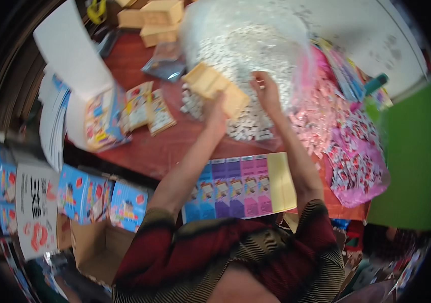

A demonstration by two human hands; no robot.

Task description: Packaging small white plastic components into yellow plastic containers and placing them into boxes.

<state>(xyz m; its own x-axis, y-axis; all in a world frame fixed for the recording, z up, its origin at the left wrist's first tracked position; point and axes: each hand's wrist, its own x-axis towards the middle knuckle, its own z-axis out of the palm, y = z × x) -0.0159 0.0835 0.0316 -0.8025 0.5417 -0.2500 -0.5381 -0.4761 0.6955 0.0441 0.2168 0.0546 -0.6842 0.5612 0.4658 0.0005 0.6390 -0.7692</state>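
Note:
My left hand [215, 108] is wrapped round the near side of a shallow pale-yellow box [235, 98] with a divider across it, held tilted above the table. Behind and beneath it, a big clear plastic bag [195, 25] lies spread wide with a heap of small white pieces [243, 50] in it. My right hand [267, 91] hovers over the heap just right of the box, its fingers curled together; whatever they pinch is too small and blurred to name. More white pieces [248, 132] lie loose at the bag's near edge.
Pink pieces [311, 126] and a pink bag of mixed pieces [357, 156] lie to the right. A coloured printed sheet [233, 187] is at the front edge. Small filled boxes [138, 106] and an open printed carton [102, 121] stand left; wooden boxes [160, 20] are stacked behind.

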